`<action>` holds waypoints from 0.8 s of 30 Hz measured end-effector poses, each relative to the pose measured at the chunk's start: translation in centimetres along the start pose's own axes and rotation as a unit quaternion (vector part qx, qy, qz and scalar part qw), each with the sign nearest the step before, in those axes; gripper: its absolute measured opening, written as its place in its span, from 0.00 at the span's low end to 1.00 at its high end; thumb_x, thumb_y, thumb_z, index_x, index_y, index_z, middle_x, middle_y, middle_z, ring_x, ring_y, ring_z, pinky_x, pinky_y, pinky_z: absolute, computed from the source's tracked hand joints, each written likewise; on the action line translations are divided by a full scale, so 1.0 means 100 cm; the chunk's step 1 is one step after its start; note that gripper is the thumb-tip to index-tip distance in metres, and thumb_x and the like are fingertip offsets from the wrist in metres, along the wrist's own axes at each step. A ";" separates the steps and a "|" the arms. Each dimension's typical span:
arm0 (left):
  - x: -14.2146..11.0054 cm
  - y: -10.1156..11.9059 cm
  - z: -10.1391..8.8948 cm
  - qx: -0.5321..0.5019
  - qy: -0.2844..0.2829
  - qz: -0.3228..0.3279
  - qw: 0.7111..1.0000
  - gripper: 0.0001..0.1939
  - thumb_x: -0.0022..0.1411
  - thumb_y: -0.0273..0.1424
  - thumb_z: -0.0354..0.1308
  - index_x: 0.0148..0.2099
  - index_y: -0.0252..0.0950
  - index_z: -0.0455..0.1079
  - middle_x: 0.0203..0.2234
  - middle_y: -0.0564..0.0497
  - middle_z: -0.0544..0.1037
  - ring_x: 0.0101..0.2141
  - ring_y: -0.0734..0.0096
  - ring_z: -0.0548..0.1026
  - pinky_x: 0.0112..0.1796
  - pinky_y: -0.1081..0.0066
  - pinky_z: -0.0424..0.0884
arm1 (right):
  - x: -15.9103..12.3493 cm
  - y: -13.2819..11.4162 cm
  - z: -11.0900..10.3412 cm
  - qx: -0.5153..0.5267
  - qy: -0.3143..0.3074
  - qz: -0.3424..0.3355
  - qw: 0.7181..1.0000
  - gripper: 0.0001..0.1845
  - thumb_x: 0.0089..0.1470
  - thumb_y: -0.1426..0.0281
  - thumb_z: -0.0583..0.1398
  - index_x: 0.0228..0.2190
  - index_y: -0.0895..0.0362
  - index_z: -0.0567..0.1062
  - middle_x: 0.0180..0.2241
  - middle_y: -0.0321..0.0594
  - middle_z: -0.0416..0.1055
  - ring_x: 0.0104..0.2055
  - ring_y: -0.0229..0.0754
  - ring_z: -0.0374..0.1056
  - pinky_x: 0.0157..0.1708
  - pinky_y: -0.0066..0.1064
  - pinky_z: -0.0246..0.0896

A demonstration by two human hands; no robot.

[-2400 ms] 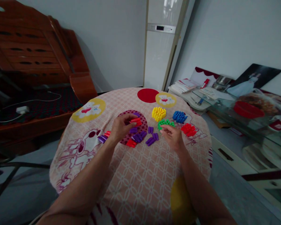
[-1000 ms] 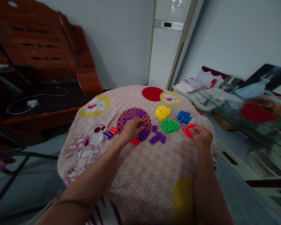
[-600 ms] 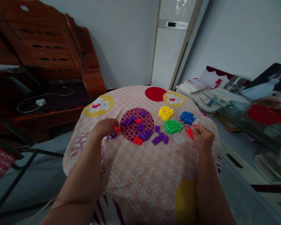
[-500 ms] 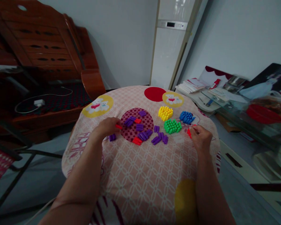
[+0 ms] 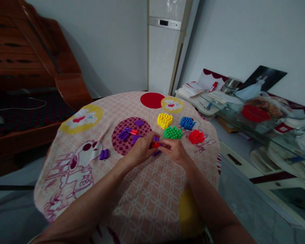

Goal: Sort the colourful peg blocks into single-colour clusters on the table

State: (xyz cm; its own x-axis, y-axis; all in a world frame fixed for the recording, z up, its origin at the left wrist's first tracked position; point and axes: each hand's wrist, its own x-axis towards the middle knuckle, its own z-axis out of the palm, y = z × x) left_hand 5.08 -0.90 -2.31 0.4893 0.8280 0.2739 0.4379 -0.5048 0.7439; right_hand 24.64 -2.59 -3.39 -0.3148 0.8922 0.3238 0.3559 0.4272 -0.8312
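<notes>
My left hand (image 5: 143, 148) and my right hand (image 5: 176, 151) meet over the middle of the table. Red plastic pieces (image 5: 156, 145) show between their closed fingertips; how many is hidden. Purple pieces peek out behind and below the fingers. Just beyond my right hand stands a green cluster (image 5: 173, 133) of small round-tipped pieces, with a yellow cluster (image 5: 164, 121), a blue cluster (image 5: 187, 123) and a red cluster (image 5: 196, 136) around it. Left of my left hand lie purple pieces (image 5: 124, 134) beside a loose red piece (image 5: 134, 132).
A patterned cloth (image 5: 147, 189) covers the rounded table. More purple pieces (image 5: 104, 154) lie at the left. To the right stands a glass-topped cabinet with papers (image 5: 191, 89) and a red bowl (image 5: 255, 113). A wooden bench (image 5: 71, 89) is at the far left.
My left hand has moved right, and my right hand has moved left from the red cluster, so they now meet at the red pieces. The camera view has turned to the right.
</notes>
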 end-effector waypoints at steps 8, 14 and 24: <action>0.000 0.009 0.005 -0.027 -0.030 0.021 0.999 0.22 0.58 0.28 0.61 0.55 0.37 0.67 0.32 0.52 0.81 0.32 0.70 0.79 0.33 0.74 0.71 | -0.003 -0.008 -0.013 0.013 -0.038 0.034 0.999 0.08 0.52 0.66 0.63 0.28 0.58 0.79 0.25 0.36 0.76 0.26 0.36 0.69 0.26 0.25 0.59; 0.000 -0.004 -0.035 0.083 -0.022 -0.003 0.996 0.12 0.56 0.32 0.60 0.44 0.36 0.75 0.34 0.49 0.82 0.34 0.67 0.79 0.36 0.71 0.72 | -0.021 0.019 -0.075 -0.052 0.203 0.079 0.975 0.07 0.45 0.65 0.62 0.26 0.57 0.77 0.21 0.35 0.73 0.23 0.36 0.67 0.24 0.26 0.60; -0.010 -0.039 -0.094 0.247 -0.059 -0.143 0.956 0.15 0.55 0.39 0.56 0.39 0.38 0.78 0.34 0.49 0.83 0.33 0.62 0.79 0.37 0.69 0.70 | -0.062 0.054 -0.128 -0.215 0.263 0.154 0.928 0.09 0.39 0.65 0.60 0.24 0.57 0.76 0.18 0.35 0.71 0.21 0.39 0.66 0.25 0.29 0.59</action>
State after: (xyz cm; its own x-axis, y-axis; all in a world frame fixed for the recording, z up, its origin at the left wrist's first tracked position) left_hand -4.20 2.51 0.20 0.3642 0.9313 0.0102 0.8557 -0.3389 0.3910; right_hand 39.81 -3.96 -4.10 0.2917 0.8816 0.3710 0.7123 0.0587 -0.6995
